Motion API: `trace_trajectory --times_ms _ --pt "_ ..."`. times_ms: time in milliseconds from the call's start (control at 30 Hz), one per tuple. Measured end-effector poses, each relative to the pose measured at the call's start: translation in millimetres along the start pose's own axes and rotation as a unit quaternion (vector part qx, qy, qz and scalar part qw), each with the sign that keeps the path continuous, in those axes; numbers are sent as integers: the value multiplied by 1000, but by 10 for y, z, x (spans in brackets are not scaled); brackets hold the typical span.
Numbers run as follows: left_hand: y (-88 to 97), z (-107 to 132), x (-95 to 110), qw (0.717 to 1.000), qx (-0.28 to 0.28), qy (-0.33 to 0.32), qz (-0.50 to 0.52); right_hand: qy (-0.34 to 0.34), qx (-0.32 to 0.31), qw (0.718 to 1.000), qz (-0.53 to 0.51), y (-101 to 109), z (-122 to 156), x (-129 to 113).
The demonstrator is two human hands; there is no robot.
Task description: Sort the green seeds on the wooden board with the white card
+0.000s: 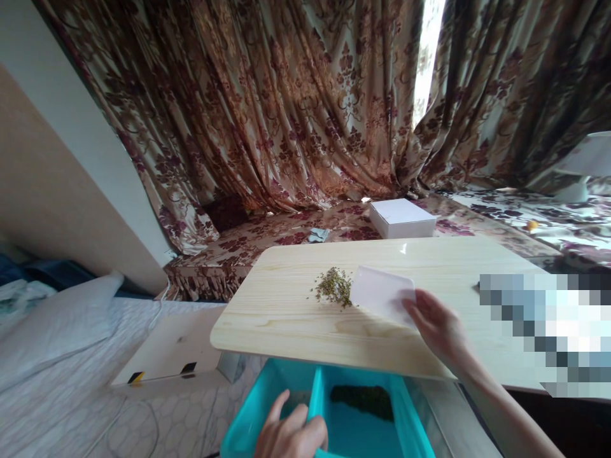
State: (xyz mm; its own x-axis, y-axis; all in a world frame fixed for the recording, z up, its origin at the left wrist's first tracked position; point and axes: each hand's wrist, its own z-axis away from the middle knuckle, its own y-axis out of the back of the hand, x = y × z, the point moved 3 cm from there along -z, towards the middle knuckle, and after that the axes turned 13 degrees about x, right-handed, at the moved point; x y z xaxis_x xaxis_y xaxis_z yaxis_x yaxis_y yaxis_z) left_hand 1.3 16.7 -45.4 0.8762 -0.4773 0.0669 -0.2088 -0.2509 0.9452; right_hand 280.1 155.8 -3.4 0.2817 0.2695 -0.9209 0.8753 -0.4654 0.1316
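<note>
My right hand (442, 331) grips a flat white scraper card (380, 294) on a pale wooden tabletop (286, 318). The card's left edge touches a small heap of green-brown dried bits (334, 286). Below the table's front edge, my left hand (291, 434) holds the middle divider of a turquoise plastic bin (410, 426). The bin's right compartment has a dark green layer (363, 401) of the same sort of bits. What lies in the left compartment is mostly hidden by my hand.
A white box (402, 217) sits behind the table on a flowered cover. Patterned curtains (286, 102) hang at the back. A white flat board (172, 350) lies on the bed at the left. A blurred-out patch covers the table's right end.
</note>
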Motion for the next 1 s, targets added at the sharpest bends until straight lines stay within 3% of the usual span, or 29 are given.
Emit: trace_trajectory --times_ms 467,1000 --pt "109 3 -4 992 26 65 101 14 -19 1000 -4 -76 33 -129" --pt "377 -93 171 980 -19 159 114 -13 6 1000 21 257 187 -145"
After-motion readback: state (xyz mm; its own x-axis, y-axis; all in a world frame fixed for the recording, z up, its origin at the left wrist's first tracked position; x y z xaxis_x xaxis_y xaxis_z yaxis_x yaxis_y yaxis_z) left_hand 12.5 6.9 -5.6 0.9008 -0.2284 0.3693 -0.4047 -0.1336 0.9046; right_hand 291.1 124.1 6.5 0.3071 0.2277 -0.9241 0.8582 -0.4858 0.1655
